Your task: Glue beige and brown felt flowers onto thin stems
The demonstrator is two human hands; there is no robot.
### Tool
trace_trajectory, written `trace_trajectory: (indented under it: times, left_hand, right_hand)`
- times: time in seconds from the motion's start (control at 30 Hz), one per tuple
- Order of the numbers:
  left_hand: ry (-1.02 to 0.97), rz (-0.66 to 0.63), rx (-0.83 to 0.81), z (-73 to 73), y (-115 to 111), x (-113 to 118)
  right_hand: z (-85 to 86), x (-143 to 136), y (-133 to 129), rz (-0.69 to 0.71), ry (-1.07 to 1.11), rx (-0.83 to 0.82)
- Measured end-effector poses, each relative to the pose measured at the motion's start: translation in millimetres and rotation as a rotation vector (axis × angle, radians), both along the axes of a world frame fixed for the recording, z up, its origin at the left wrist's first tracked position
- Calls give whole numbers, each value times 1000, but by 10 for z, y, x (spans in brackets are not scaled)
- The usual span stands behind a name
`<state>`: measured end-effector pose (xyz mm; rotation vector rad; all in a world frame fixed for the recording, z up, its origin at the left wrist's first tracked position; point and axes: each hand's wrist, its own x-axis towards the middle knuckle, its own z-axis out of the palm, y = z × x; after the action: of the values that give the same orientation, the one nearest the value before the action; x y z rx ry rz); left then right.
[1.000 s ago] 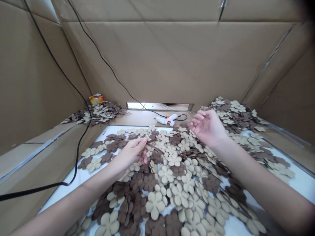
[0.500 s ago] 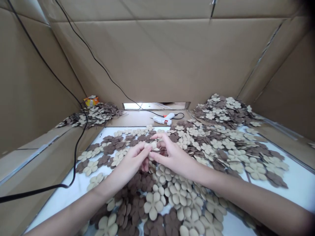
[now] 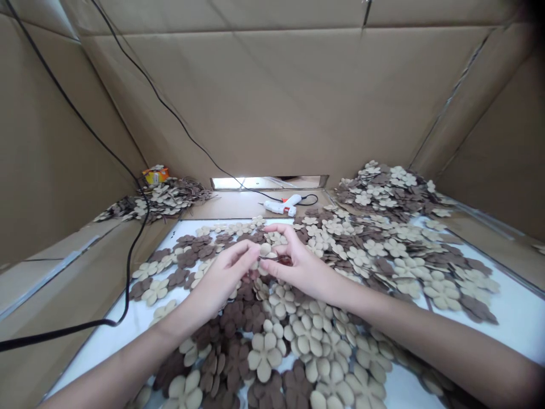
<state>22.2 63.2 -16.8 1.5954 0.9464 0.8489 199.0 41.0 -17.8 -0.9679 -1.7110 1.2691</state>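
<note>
Over the middle of the white table (image 3: 96,343), my two hands meet around a small beige fabric flower (image 3: 265,250). My left hand (image 3: 232,270) pinches the flower's left side between thumb and fingers. A thin dark brown cord (image 3: 281,259) runs from the flower into my right hand (image 3: 296,261), whose thumb and fingers close on it; part of the cord is hidden in the palm. Below and around the hands lie many loose four-petal flowers, beige ones (image 3: 264,355) and dark brown ones (image 3: 238,363), overlapping one another.
A white glue gun (image 3: 281,205) lies at the back by a slot in the cardboard wall (image 3: 268,102). Its black cable (image 3: 128,284) hangs along the left. Heaps of flowers stand at back right (image 3: 387,190) and back left (image 3: 166,199), near an orange-yellow packet (image 3: 155,174).
My right hand has shifted slightly, and more of the brown cord shows as a loop by its palm. My left hand still pinches the flower. The surrounding flowers look unchanged.
</note>
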Motion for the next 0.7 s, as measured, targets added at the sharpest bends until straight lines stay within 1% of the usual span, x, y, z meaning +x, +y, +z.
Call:
trace_trajectory:
  times: [0.07, 0.17, 0.27, 0.33, 0.4, 0.47, 0.53, 0.6, 0.63, 0.67, 0.7]
  left_hand:
    - [30, -23, 65, -15, 6, -9]
    - [29, 13, 100, -23, -1, -7]
    - [-7, 65, 87, 12, 0, -8]
    - [-45, 105, 57, 57, 7, -18]
    - [-71, 118, 30, 111, 10, -34]
    - [-79, 78, 1, 166, 3, -52]
    - [-92, 36, -19, 214, -9, -70]
    - [-119, 35, -15, 251, -15, -91]
    - [-135, 47, -11, 264, -11, -104]
    - [-151, 59, -13, 273, -1, -119]
    - [-168, 67, -24, 279, 18, -136]
  right_hand:
    - [-36, 0, 32, 24, 37, -34]
    - [-87, -2, 62, 59, 76, -105]
    - [-115, 2, 84, 96, 96, -160]
    - [-97, 8, 92, 137, 57, -159]
    - [-33, 17, 83, 221, -13, -89]
    - [68, 34, 55, 288, -129, 26]
    - [184, 67, 16, 266, -290, 113]
    - [289, 121, -13, 234, -402, 94]
    - [333, 159, -18, 271, -408, 44]
    - [369, 205, -14, 355, -376, -21]
    - [399, 260, 0, 485, -316, -91]
